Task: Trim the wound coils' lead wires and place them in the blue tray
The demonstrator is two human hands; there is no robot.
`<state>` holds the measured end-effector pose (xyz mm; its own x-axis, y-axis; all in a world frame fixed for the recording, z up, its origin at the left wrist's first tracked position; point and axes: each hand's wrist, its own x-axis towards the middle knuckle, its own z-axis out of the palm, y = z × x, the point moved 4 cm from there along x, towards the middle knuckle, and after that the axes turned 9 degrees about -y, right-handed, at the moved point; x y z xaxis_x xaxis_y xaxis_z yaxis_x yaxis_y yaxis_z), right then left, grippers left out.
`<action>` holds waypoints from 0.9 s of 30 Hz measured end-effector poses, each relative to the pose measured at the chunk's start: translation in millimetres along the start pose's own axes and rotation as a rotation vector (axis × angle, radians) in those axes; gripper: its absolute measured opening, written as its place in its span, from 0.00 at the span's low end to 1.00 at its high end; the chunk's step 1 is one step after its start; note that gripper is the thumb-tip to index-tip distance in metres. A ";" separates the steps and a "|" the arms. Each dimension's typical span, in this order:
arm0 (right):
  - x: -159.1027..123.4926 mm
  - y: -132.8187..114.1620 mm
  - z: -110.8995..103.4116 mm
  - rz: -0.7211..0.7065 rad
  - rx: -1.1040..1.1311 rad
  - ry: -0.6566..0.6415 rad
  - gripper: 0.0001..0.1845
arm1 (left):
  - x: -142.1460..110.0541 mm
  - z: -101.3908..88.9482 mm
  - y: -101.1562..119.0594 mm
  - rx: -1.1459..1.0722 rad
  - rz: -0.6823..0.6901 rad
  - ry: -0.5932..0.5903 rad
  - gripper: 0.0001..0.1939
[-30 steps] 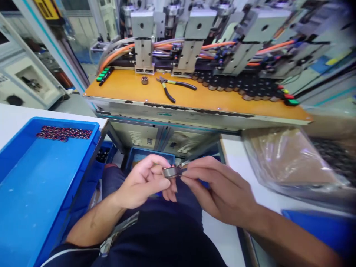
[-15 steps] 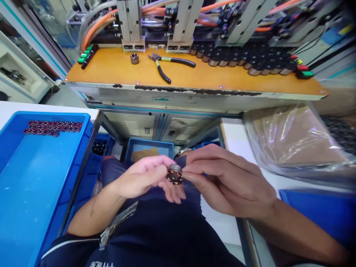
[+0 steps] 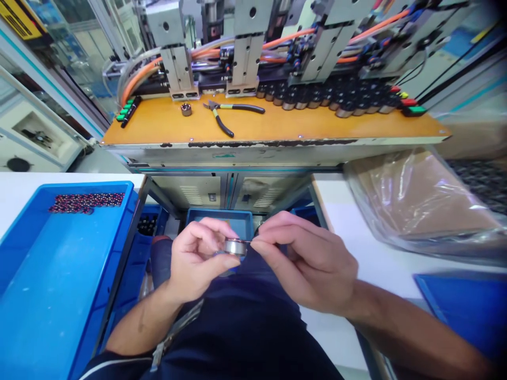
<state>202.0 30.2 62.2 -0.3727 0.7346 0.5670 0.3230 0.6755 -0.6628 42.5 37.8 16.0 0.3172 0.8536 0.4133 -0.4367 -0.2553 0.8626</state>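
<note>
My left hand (image 3: pixel 196 264) is closed on a small motor stator (image 3: pixel 235 247), a short silvery metal cylinder held between thumb and fingers in front of my lap. Its steel side faces me, so the copper windings are mostly out of sight. Just right of it, my right hand (image 3: pixel 311 258) has thumb and forefinger pinched on a thin wire (image 3: pixel 248 241) that runs to the stator's upper edge. The rest of the right hand's fingers are curled.
On the orange bench (image 3: pixel 261 126) lie side cutters (image 3: pixel 240 108), a single stator (image 3: pixel 186 109) and many black-topped cylinders (image 3: pixel 312 97) beneath the machine. A blue tray (image 3: pixel 43 264) with small wound parts stands left. Plastic-wrapped cardboard (image 3: pixel 407 195) lies right.
The stator has turned from showing its wound end to showing its steel side, and moved slightly left. My right hand came left with it. The camera view has tilted up.
</note>
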 end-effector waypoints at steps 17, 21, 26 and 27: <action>-15.9 27.3 52.9 0.645 1.112 -0.135 0.10 | -0.9 -15.1 -7.8 -0.084 -0.043 0.033 0.17; -15.4 28.9 57.4 0.543 1.106 -0.165 0.12 | 0.6 -13.3 -11.7 -0.117 -0.110 0.026 0.15; -10.5 24.1 32.8 0.121 0.480 0.149 0.16 | 5.7 -36.0 -25.8 -0.040 -0.204 0.278 0.08; -10.3 20.8 26.8 0.014 0.245 0.202 0.17 | 3.9 -42.3 -24.0 0.080 -0.195 0.366 0.09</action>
<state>189.3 35.0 29.5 -0.1811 0.7580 0.6267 0.0985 0.6480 -0.7553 18.6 66.4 -15.4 0.0608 0.9907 0.1217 -0.3269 -0.0955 0.9402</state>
